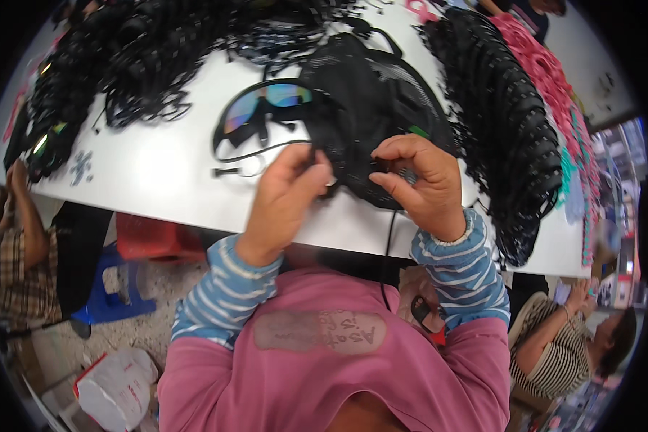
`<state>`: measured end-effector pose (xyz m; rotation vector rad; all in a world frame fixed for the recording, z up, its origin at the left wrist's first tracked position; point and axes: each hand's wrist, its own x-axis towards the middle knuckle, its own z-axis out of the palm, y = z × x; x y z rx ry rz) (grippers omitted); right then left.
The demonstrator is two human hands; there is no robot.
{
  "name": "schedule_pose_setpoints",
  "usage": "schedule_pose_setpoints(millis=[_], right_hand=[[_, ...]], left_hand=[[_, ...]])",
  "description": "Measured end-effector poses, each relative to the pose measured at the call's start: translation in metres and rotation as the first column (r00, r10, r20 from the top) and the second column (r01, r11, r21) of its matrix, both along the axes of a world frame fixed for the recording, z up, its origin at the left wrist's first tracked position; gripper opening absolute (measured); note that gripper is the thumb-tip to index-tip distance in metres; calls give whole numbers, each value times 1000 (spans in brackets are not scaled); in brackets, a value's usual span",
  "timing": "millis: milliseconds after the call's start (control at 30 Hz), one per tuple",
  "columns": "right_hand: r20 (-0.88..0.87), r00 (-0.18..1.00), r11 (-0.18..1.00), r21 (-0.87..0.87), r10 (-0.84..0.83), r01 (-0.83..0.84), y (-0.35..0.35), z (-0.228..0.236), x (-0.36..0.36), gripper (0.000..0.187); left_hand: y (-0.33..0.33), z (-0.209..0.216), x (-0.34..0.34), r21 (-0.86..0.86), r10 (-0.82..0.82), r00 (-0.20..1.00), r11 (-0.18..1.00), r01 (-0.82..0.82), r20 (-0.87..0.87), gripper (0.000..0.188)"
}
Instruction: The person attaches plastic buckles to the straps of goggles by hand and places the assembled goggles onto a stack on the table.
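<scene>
Over white table (158,173): left hand (284,194), right hand (421,180), both grips pinched shut on black pouch (360,108).

Up and to the left of your hands lie mirrored sunglasses (263,108) on the white table (158,173). Farther left and above sits a heap of black straps (122,65). To the right of your hands runs a black stack (504,122), with pink pieces (547,79) beyond it. Below and left stand a blue stool (111,299) and a white bag (115,389).
</scene>
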<state>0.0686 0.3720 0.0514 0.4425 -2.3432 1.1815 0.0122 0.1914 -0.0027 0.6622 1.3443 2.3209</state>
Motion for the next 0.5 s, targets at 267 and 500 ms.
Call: schedule_pose_setpoints(millis=[267, 500], right_hand=[[-47, 994, 994, 54, 99, -97, -29, -9, -24, 24], [-57, 990, 991, 57, 126, -123, -32, -9, -25, 23]], left_hand=[[-4, 0, -8, 49, -94, 989, 995, 89, 117, 24], [-6, -1, -12, -1, -175, 980, 984, 176, 91, 23]])
